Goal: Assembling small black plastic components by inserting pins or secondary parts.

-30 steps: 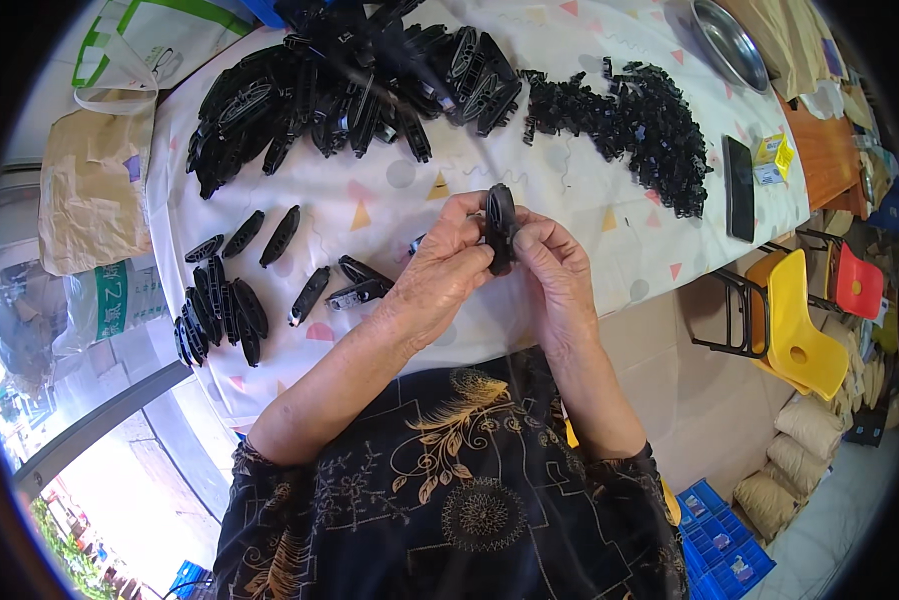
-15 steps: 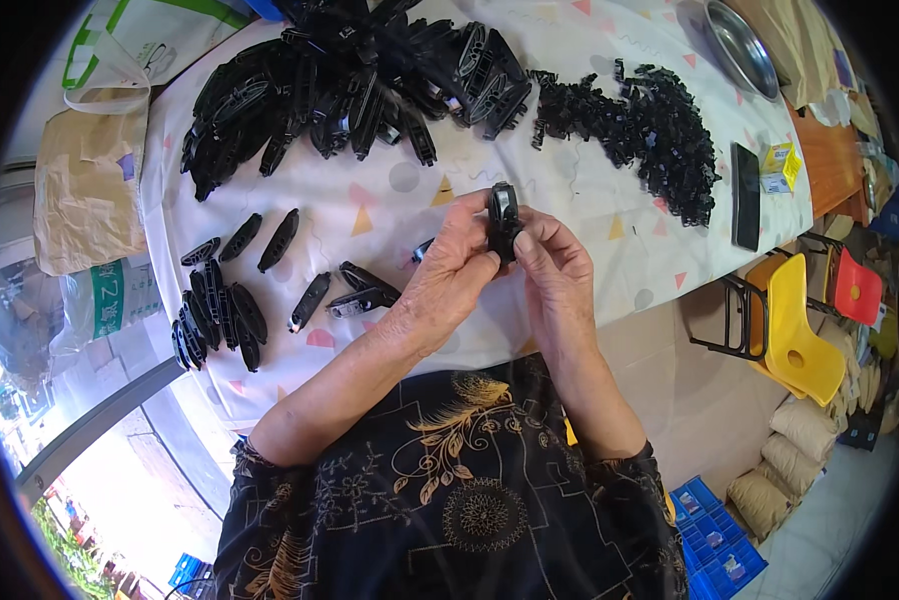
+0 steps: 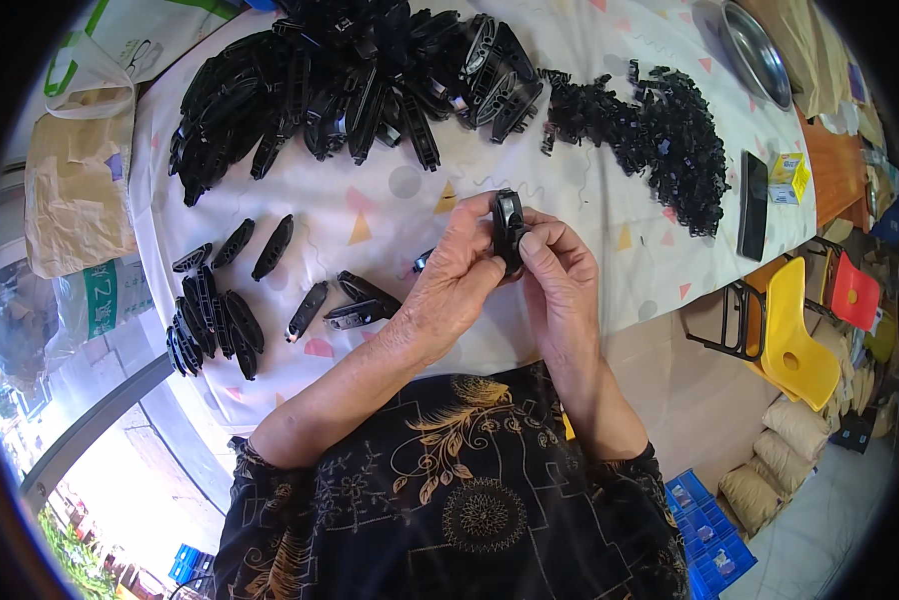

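Both my hands grip one black, glossy, oblong plastic part (image 3: 508,218), held upright above the table. My left hand (image 3: 454,275) pinches it from the left, its thumb against the lower end. From the right, my right hand (image 3: 562,265) has its thumb and fingers closed on the same part; fingertips behind it are hidden. Beside my left forearm lie a few similar loose parts (image 3: 362,300). Farther left, several more sit in a small cluster (image 3: 232,325). A large heap of oblong parts (image 3: 310,100) covers the far side, and a pile of tiny black pieces (image 3: 682,160) lies to its right.
A patterned white cloth (image 3: 410,215) covers the table. At the right edge are a black phone (image 3: 753,205), a small yellow-white box (image 3: 789,178) and a metal bowl (image 3: 756,55). Yellow chair (image 3: 802,340), blue crates (image 3: 708,540) and sacks (image 3: 760,495) stand beyond. A paper bag (image 3: 82,195) lies left.
The view has shifted slightly. My hands stay on the same oblong part, which is turned a little; my right thumb has moved slightly along it.
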Motion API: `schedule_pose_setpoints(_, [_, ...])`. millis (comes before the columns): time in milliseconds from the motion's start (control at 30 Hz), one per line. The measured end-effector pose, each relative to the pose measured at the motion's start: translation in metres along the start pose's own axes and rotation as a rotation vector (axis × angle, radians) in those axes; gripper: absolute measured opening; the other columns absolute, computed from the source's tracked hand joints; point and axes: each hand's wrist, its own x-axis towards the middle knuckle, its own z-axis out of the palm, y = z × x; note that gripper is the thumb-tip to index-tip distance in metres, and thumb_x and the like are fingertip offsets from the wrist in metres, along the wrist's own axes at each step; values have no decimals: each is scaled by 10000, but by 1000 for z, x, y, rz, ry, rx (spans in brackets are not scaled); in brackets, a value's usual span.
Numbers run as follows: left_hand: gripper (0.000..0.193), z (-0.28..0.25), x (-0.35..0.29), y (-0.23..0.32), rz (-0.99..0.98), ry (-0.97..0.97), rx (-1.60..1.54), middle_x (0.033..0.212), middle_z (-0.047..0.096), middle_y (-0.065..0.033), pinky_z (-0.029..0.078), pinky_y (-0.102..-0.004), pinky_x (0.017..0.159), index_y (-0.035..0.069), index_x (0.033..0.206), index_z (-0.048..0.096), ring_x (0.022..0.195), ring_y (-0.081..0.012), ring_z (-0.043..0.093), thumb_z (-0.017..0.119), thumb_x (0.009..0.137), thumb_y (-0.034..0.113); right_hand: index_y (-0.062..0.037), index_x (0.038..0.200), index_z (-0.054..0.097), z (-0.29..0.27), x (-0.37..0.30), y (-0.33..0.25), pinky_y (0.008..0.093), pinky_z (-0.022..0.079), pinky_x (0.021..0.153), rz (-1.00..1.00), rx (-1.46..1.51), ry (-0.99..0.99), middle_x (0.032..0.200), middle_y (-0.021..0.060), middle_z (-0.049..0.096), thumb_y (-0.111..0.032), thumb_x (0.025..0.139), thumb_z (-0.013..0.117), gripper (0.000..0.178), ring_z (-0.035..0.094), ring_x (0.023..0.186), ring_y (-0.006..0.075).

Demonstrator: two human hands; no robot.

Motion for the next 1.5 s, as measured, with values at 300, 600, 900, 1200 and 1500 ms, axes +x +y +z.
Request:
schedule_pose_setpoints(300, [586,-6,7,-2,123,-5,302,1201,532,-115,438,-301,940,50,1383,210,1098,-156,529,495,890,-92,-23,1088,524,8,8,-11,257,447,890,-33,-134,-4,1115,70,579,-47,887,625,226,554,961,117])
schedule_pose_setpoints(600, [638,-8,17,4,94,18,329,1165,521,-108,424,-291,944,64,1401,188,1090,-146,521,492,872,-122,-30,1088,523,7,15,-4,276,447,914,-132,-251,-80,1178,97,551,27,884,594,223,558,1007,138])
schedule_pose_setpoints(900, [689,-11,21,4,126,28,324,1189,524,-136,460,-304,889,99,1406,184,1064,-169,551,482,839,-153,-34,881,590,7,20,-9,308,387,967,-48,-143,-47,1190,79,550,-41,852,663,79,515,1060,143])
schedule_pose_setpoints(1200, [709,-13,19,7,93,22,364,1174,509,-118,426,-299,938,94,1426,158,1104,-160,520,489,852,-160,-9,920,593,14,18,-7,305,426,949,-107,-158,1,1206,98,520,-11,860,644,79,527,1066,160])
schedule_pose_setpoints(1500, [670,-13,18,7,129,75,413,1106,559,-162,473,-327,876,85,1379,228,1049,-230,598,510,815,-142,10,918,598,7,18,-5,296,433,939,-112,-164,-71,1195,83,507,7,868,623,56,523,1069,156])
